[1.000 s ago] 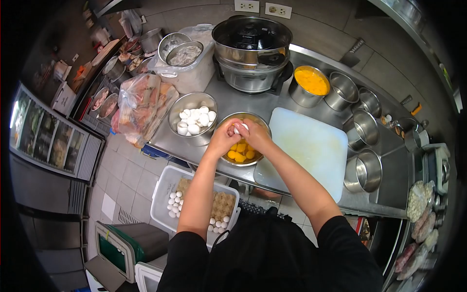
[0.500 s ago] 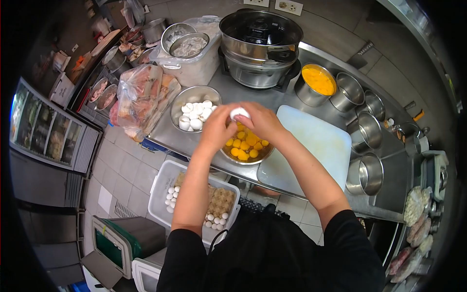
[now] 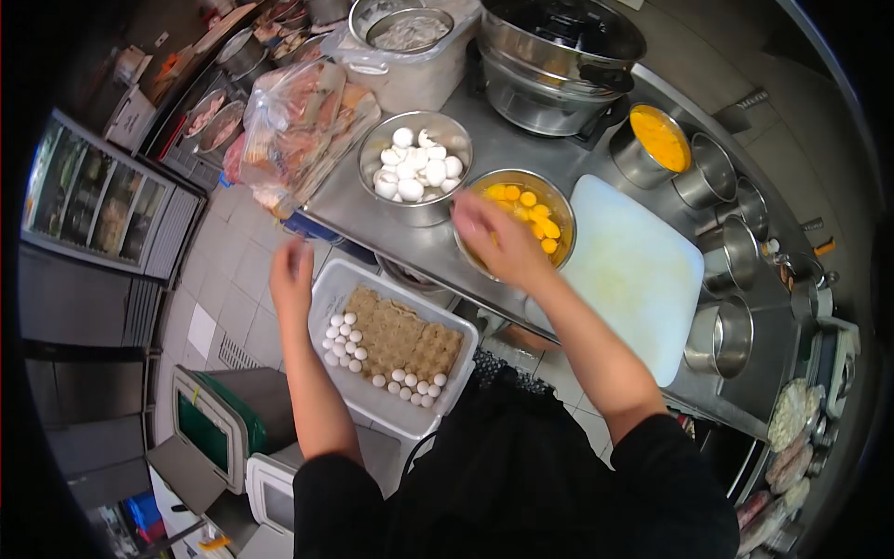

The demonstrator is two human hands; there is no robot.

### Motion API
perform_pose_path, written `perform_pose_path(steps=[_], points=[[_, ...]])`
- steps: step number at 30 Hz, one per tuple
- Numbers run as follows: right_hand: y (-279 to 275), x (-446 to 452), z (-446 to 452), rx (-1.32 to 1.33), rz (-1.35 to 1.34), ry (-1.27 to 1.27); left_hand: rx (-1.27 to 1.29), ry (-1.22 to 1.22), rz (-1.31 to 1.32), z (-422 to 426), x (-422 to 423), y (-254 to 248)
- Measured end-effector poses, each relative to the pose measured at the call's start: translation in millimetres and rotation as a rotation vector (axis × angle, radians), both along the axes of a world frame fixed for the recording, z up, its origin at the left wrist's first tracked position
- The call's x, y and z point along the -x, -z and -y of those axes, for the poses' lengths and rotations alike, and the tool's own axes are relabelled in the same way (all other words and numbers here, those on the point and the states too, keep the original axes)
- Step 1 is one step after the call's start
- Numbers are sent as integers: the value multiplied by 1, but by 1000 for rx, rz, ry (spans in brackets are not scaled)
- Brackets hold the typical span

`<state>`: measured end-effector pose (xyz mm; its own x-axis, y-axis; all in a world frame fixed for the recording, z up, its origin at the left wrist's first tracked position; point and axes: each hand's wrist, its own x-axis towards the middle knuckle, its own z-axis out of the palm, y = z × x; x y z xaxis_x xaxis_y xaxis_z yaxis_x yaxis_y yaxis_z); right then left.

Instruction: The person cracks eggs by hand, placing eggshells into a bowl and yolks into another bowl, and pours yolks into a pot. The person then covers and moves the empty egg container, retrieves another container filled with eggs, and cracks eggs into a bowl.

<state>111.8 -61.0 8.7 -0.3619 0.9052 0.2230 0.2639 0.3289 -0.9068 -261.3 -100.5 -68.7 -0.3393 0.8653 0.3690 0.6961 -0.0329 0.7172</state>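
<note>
My right hand (image 3: pixel 495 235) hovers over the left side of a steel bowl (image 3: pixel 569 216) holding several raw egg yolks (image 3: pixel 529 199). Its fingers point toward the neighbouring steel bowl (image 3: pixel 416 211), heaped with white eggshells (image 3: pixel 421 168), some visibly broken. Nothing shows in this slightly blurred hand. My left hand (image 3: pixel 292 272) is raised beside the left rim of a plastic tub (image 3: pixel 410 425), thumb apart from the fingers and no object visible in it. Inside the tub, white whole eggs (image 3: pixel 345 341) lie around brown egg cartons (image 3: pixel 400 331).
A white cutting board (image 3: pixel 633 279) lies right of the yolk bowl. Behind it stands a pot of yellow egg (image 3: pixel 657 140), beside several steel pots (image 3: pixel 719 335). Bagged raw meat (image 3: pixel 293 130) and a large steel cooker (image 3: pixel 549 84) sit along the counter. Bins (image 3: pixel 228 419) stand lower left.
My hands have separated from the egg they held above the yolk bowl. The left has swung down and left to the tub; the right has stayed near the bowl. The view has shifted.
</note>
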Motion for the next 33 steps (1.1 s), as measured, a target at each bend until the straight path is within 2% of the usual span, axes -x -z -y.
perform_pose_path(steps=[1, 2, 3, 4, 6, 7, 10, 11, 13, 16, 18, 20, 21, 22, 26, 28, 29, 30, 31, 32, 33], points=[[23, -9, 31, 69, 41, -5, 22, -59, 132, 38, 17, 41], [64, -17, 57, 348, -71, -89, 139, -143, 66, 85, 19, 64], [94, -25, 83, 349, 32, -131, 350, -227, 26, 139, 32, 109], [127, -32, 109, 499, 87, -142, 291, -246, 201, 195, 26, 150], [183, -44, 153, 505, 126, -208, 561, -309, 194, 296, -1, 192], [204, -50, 168, 518, 113, -218, 533, -285, 379, 349, -9, 232], [257, -51, 210, 555, 280, -225, 741, -300, 442, 427, -71, 234], [269, -48, 219, 559, 314, -224, 787, -254, 369, 436, -81, 224], [286, -41, 233, 455, 285, -208, 832, -193, 280, 429, -93, 208], [281, -26, 228, 500, 327, -243, 868, -119, 165, 390, -74, 198], [290, -12, 227, 450, 366, -228, 852, -94, 22, 354, -54, 202], [292, 9, 221, 461, 369, -228, 730, -110, 65, 318, -31, 217], [295, 23, 215, 461, 375, -227, 729, -99, -9, 297, -20, 223], [302, 40, 211, 544, 432, -269, 725, -86, -82, 276, -8, 229], [370, 119, 210, 475, 580, -363, 847, -94, -266, 208, 47, 277], [406, 160, 217, 514, 637, -302, 965, -6, -465, 178, 73, 308], [424, 178, 224, 551, 697, -250, 980, 22, -454, 166, 85, 324], [433, 192, 219, 610, 725, -373, 1073, 54, -532, 154, 93, 333], [454, 205, 225, 639, 741, -355, 1156, 92, -613, 147, 105, 353], [473, 218, 231, 612, 816, -315, 1145, 136, -706, 145, 115, 370], [489, 229, 235, 580, 893, -279, 1148, 168, -692, 141, 122, 384]])
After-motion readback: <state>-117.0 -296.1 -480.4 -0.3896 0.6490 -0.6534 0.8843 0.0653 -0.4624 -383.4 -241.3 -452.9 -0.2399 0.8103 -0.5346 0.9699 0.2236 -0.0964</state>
